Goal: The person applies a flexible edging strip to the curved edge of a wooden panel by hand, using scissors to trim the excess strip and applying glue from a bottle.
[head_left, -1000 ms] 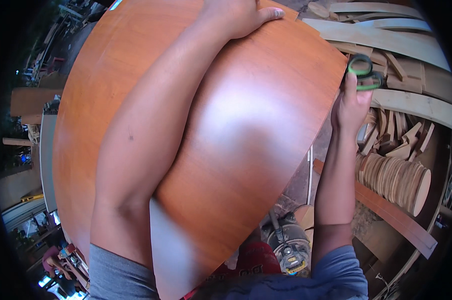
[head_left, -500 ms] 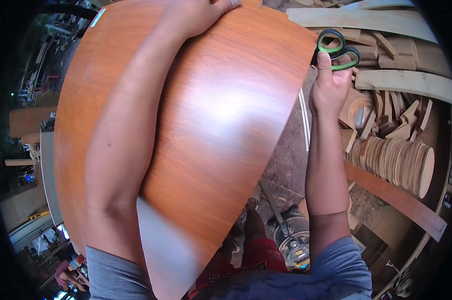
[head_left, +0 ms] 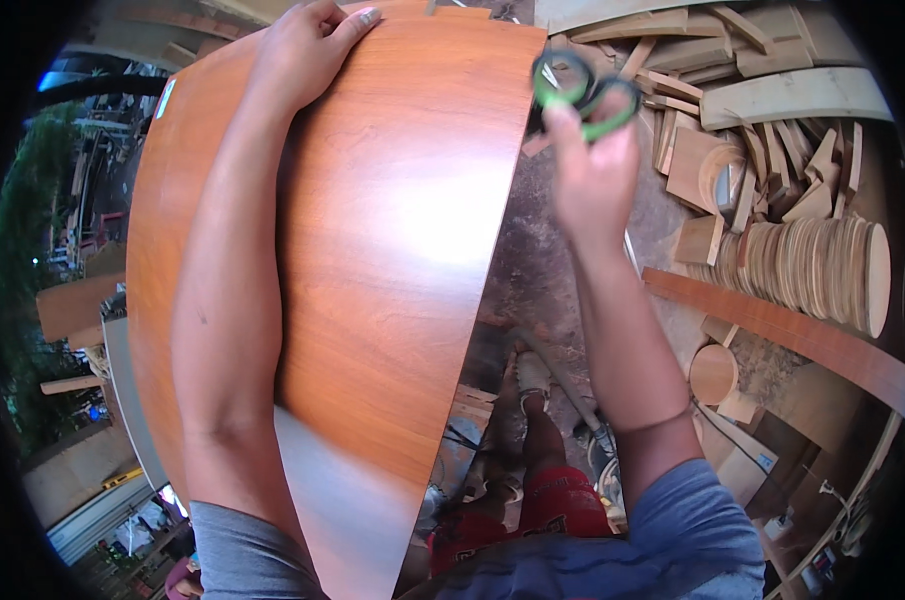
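Green-and-black scissors (head_left: 588,90), best edge-parallel, are being gripped by the right hand (head_left: 599,180), orange wood-grain panelling (head_left: 393,220) touched by the left hand (head_left: 305,55), hold unclear.

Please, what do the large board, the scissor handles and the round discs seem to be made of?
Large board: wood veneer or wood-look laminate, glossy, by its grain and bright reflection; which, I cannot tell.
Scissor handles: probably plastic, perhaps partly rubber, judging by the black and green loops; finish too blurred.
Round discs: likely bare wood or plywood, matt, from their pale tan, unshiny look.
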`<state>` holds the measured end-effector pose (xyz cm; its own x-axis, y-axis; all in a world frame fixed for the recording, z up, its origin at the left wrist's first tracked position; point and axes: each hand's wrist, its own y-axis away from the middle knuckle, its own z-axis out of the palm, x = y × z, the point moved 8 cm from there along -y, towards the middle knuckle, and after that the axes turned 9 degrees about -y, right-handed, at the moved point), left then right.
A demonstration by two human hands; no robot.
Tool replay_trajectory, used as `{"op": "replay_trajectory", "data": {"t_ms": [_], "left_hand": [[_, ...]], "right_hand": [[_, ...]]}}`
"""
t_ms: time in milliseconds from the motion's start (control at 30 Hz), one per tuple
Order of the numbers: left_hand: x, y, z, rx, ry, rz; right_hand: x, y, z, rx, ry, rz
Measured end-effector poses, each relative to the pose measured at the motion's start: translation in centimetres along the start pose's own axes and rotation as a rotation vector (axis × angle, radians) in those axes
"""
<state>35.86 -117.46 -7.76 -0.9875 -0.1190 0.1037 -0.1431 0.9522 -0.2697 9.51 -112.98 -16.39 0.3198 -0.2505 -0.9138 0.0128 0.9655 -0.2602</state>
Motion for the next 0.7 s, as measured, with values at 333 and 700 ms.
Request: {"op": "replay_trajectory", "data": {"t_ms": [333, 700], "left_hand": [[0.2, -0.8, 0.7, 0.06, -0.024, 0.078], [-0.2, -0.8, 0.7, 0.038, 0.01, 0.052]], "right_hand": [[-0.3, 0.7, -0.6, -0.019, -0.091, 0.026], [-0.5, 2.1, -0.3, -0.022, -0.171, 0.039]]}}
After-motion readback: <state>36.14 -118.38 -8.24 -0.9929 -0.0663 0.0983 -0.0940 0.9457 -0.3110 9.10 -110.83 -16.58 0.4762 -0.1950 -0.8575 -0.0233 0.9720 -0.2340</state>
